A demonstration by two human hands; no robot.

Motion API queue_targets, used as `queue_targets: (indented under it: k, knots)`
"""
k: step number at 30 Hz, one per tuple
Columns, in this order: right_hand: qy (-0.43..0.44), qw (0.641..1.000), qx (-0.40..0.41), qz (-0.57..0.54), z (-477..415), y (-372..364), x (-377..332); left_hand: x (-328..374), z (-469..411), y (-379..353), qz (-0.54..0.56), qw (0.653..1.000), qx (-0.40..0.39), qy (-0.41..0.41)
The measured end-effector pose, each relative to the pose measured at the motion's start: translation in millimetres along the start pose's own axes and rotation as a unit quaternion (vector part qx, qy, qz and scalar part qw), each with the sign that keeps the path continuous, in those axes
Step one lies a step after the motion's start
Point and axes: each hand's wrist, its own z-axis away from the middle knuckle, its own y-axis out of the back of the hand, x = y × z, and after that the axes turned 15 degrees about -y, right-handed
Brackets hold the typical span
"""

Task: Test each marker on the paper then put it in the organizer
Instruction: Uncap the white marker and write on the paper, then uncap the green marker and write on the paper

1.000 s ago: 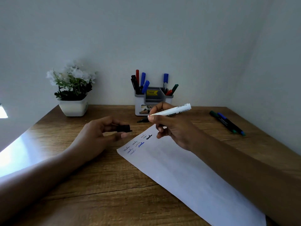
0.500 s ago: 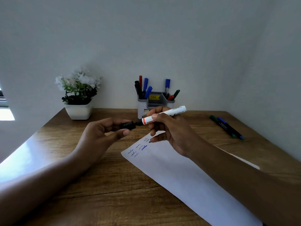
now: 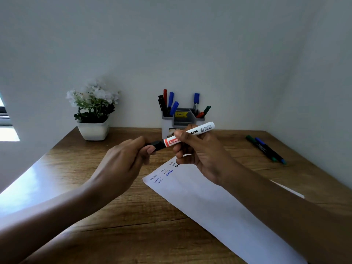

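- Head view: a person is standing at a wooden worktop (image 3: 118, 221) set into a corner of pale walls, with both forearms reaching in.
- The right hand (image 3: 202, 155) is gripping a white marker (image 3: 198, 130) by its barrel, holding it nearly level above the worktop.
- The left hand (image 3: 123, 161) is pinching the black cap (image 3: 157, 145) at the marker's left end; the cap is touching the barrel.
- A long sheet of paper (image 3: 219, 212) is lying diagonally under the hands, with small scribbles in black and blue near its far corner.
- A grey organizer (image 3: 168, 124) is standing against the back wall behind the hands, holding red, blue, black and green markers upright.
- Two loose markers (image 3: 266, 149), one green and one blue, are lying side by side at the right, well apart from the paper.
- A white potted plant (image 3: 93, 113) is sitting at the back left.
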Motion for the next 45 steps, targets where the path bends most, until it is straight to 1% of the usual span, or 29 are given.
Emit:
queue_targets:
  k: [4,8,10,12,14,16,18,19,21,22,23,24,26,27,28,29,31,32,34,36,41,43,45]
  knots:
    - [-0.009,1.0,0.017,-0.019,2,-5,1,7,-2,-3,0.023,0.999,0.009,0.022]
    - [0.0,1.0,0.018,-0.022,9,-8,-4,13,-8,2,0.076,0.996,0.023,0.042]
    - [0.009,1.0,0.026,-0.005,13,-10,-6,16,-12,5,0.107,0.992,0.023,0.058]
    - [0.023,0.998,0.044,0.04,14,-13,-7,18,-14,5,0.123,0.99,0.016,0.071]
    - [0.042,0.993,0.068,0.082,11,-12,-8,11,-11,3,0.123,0.989,-0.002,0.082]
    - [0.067,0.991,0.08,0.079,8,-3,-18,-2,-4,2,0.128,0.984,-0.038,0.116]
    - [0.113,0.985,0.102,0.077,4,17,-40,-19,3,0,0.107,0.974,-0.107,0.17]
    - [0.139,0.977,0.121,0.106,3,30,-54,-26,5,-2,0.084,0.964,-0.155,0.201]
    - [0.173,0.948,0.173,0.206,-3,59,-82,-33,7,-7,0.026,0.942,-0.244,0.227]
    - [0.181,0.924,0.197,0.272,-10,72,-95,-35,7,-9,-0.001,0.934,-0.28,0.222]
    - [0.186,0.89,0.22,0.353,-20,83,-106,-37,8,-10,-0.017,0.928,-0.307,0.21]
    - [0.188,0.838,0.245,0.45,-31,93,-117,-40,9,-11,-0.028,0.923,-0.329,0.196]
    - [0.178,0.694,0.286,0.636,-53,107,-137,-44,10,-13,-0.045,0.912,-0.366,0.177]
    - [0.155,0.636,0.285,0.7,-64,110,-146,-45,10,-14,-0.05,0.907,-0.379,0.174]
    - [0.12,0.6,0.268,0.744,-77,111,-153,-45,10,-15,-0.052,0.905,-0.386,0.174]
    - [0.075,0.575,0.239,0.779,-89,110,-158,-45,10,-15,-0.053,0.903,-0.39,0.173]
    - [-0.002,0.546,0.179,0.818,-108,104,-164,-45,9,-16,-0.056,0.901,-0.393,0.173]
    - [-0.018,0.533,0.161,0.83,-116,100,-166,-46,9,-17,-0.056,0.902,-0.393,0.173]
    - [-0.021,0.504,0.141,0.852,-125,91,-167,-47,9,-17,-0.056,0.901,-0.395,0.173]
    - [-0.019,0.489,0.128,0.863,-131,81,-167,-47,9,-17,-0.057,0.9,-0.397,0.173]
    - [-0.06,0.479,0.109,0.869,-158,70,-152,-48,9,-17,-0.059,0.898,-0.401,0.173]
    - [-0.087,0.497,0.1,0.858,-169,70,-141,-49,9,-17,-0.058,0.896,-0.404,0.173]
    - [-0.112,0.53,0.085,0.836,-177,72,-128,-49,9,-17,-0.058,0.896,-0.404,0.174]
